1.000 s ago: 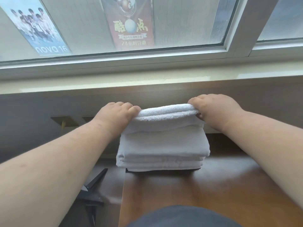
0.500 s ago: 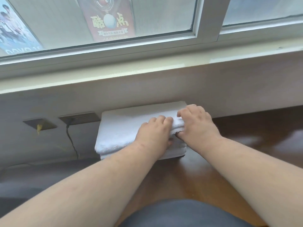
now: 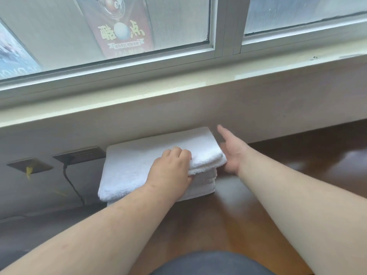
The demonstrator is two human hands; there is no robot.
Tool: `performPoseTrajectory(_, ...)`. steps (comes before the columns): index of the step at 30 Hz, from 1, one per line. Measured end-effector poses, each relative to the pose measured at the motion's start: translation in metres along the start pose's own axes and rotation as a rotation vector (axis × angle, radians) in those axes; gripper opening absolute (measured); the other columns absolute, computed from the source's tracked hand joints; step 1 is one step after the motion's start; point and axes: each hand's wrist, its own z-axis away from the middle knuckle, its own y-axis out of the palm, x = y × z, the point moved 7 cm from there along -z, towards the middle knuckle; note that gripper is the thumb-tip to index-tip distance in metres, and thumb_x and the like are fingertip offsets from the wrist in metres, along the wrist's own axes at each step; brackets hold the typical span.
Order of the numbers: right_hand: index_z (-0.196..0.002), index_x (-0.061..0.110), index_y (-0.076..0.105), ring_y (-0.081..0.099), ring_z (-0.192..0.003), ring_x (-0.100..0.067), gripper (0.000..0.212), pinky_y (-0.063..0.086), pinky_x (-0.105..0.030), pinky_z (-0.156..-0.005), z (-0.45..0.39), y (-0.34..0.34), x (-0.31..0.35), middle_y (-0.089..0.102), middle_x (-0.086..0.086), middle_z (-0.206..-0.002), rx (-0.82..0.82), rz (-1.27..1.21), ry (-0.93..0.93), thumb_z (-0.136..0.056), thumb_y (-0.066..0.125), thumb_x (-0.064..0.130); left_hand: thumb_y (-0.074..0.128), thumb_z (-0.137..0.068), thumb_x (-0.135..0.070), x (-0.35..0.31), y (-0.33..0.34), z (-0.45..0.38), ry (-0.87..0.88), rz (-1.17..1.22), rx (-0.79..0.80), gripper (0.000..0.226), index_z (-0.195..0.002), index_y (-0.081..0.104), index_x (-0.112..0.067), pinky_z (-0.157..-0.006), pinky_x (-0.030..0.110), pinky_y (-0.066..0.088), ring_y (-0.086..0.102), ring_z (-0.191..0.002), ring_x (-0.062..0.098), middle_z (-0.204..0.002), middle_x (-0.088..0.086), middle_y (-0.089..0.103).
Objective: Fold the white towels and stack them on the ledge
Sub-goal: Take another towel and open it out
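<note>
From the head view, a red poster [image 3: 119,26] on the window shows a billiard ball numbered 3; its large characters read mirrored. One stack of towels [image 3: 139,167] sits on the wooden table [image 3: 297,175] against the wall, long side along it. The left hand [image 3: 170,173] grips the top towel's near edge. The right hand [image 3: 232,153], fingers straight, lies against the stack's right end. Two wall sockets [image 3: 79,154] sit left.

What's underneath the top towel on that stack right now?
Under the top towel more folded white towels show at the near right edge, resting on the brown wooden surface. The left hand covers part of the edge, so the layer count is unclear.
</note>
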Motion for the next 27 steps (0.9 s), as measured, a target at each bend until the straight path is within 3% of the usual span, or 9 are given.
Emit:
performPoseTrajectory(4,-0.113,0.004,0.068,0.072,-0.094,-0.03,0.04,0.058,-0.037,-0.073,-0.024,0.008,0.019,0.072,-0.017,-0.109,-0.075,0.338,-0.043,-0.091,0.066,0.038,0.063,-0.084,-0.039,-0.006,0.003,-0.001,0.058,-0.079,0.032,0.047,-0.124,0.043,-0.024,-0.081,0.034,0.045,0.045,-0.105,0.022,-0.119,-0.002,0.045)
performPoseTrajectory(7,-0.113,-0.002,0.064,0.07,-0.092,-0.034,0.029,0.057,-0.041,-0.078,-0.035,0.005,0.031,0.07,-0.022,-0.107,-0.145,0.4,-0.099,-0.09,0.061,0.016,0.062,-0.084,-0.028,-0.005,0.003,-0.006,0.079,-0.137,0.034,0.042,-0.121,0.043,-0.024,-0.079,0.033,0.042,0.044,-0.101,0.023,-0.117,-0.003,0.044)
performPoseTrajectory(9,-0.114,-0.003,0.063,0.069,-0.091,-0.036,0.028,0.057,-0.041,-0.076,-0.04,-0.001,0.031,0.069,-0.024,-0.106,-0.153,0.375,-0.12,-0.09,0.057,0.011,0.062,-0.082,-0.023,-0.004,0.005,-0.009,0.093,-0.15,0.042,0.042,-0.12,0.044,-0.024,-0.078,0.033,0.041,0.044,-0.1,0.023,-0.116,-0.003,0.045)
performPoseTrajectory(12,-0.107,-0.003,0.067,0.071,-0.075,-0.03,0.022,0.055,-0.033,-0.065,-0.045,-0.019,0.029,0.072,-0.018,-0.086,-0.262,0.463,-0.113,-0.091,0.06,0.012,0.061,-0.08,-0.019,-0.002,0.013,-0.008,0.108,-0.152,0.079,0.048,-0.124,0.043,-0.024,-0.08,0.035,0.041,0.045,-0.1,0.024,-0.118,-0.002,0.045)
performPoseTrajectory(16,-0.116,0.005,0.064,0.069,-0.074,-0.022,0.035,0.052,-0.027,-0.065,-0.039,-0.012,0.054,0.073,-0.008,-0.092,-0.464,0.928,-0.213,-0.086,0.069,0.021,0.061,-0.076,-0.015,0.005,0.019,-0.002,0.138,-0.157,0.074,0.062,-0.132,0.038,-0.027,-0.085,0.037,0.04,0.045,-0.105,0.026,-0.125,0.0,0.044)
performPoseTrajectory(19,-0.139,0.014,0.042,0.057,-0.11,-0.03,0.063,0.047,-0.035,-0.092,-0.024,0.02,0.074,0.056,-0.011,-0.125,-0.709,1.429,-0.448,-0.082,0.067,0.025,0.067,-0.07,-0.016,0.01,0.025,0.008,0.184,-0.209,0.07,0.081,-0.14,0.028,-0.033,-0.087,0.035,0.039,0.045,-0.11,0.024,-0.132,-0.001,0.042)
performPoseTrajectory(21,-0.143,0.02,0.037,0.045,-0.124,-0.035,0.064,0.038,-0.046,-0.103,-0.013,0.065,0.06,0.047,-0.011,-0.135,-0.677,1.676,-0.739,-0.084,0.061,0.024,0.067,-0.065,-0.015,0.011,0.024,0.016,0.207,-0.23,0.038,0.087,-0.143,0.032,-0.033,-0.083,0.034,0.041,0.05,-0.105,0.024,-0.128,-0.002,0.048)
performPoseTrajectory(24,-0.131,0.022,0.055,0.048,-0.123,-0.029,0.045,0.029,-0.051,-0.108,-0.011,0.131,0.004,0.056,-0.004,-0.128,-0.423,2.066,-1.154,-0.087,0.058,0.02,0.069,-0.054,-0.012,0.016,0.017,0.027,0.233,-0.23,-0.059,0.082,-0.134,0.052,-0.02,-0.075,0.035,0.045,0.056,-0.093,0.026,-0.111,0.004,0.06)
performPoseTrajectory(27,-0.132,0.018,0.056,0.041,-0.132,-0.027,0.036,0.029,-0.042,-0.111,-0.037,0.137,-0.033,0.051,-0.004,-0.14,-0.161,2.047,-0.905,-0.098,0.048,0.023,0.065,-0.067,-0.013,0.034,0.026,0.041,0.208,-0.271,-0.001,0.077,-0.138,0.036,-0.019,-0.088,0.036,0.037,0.047,-0.111,0.027,-0.127,0.006,0.05)
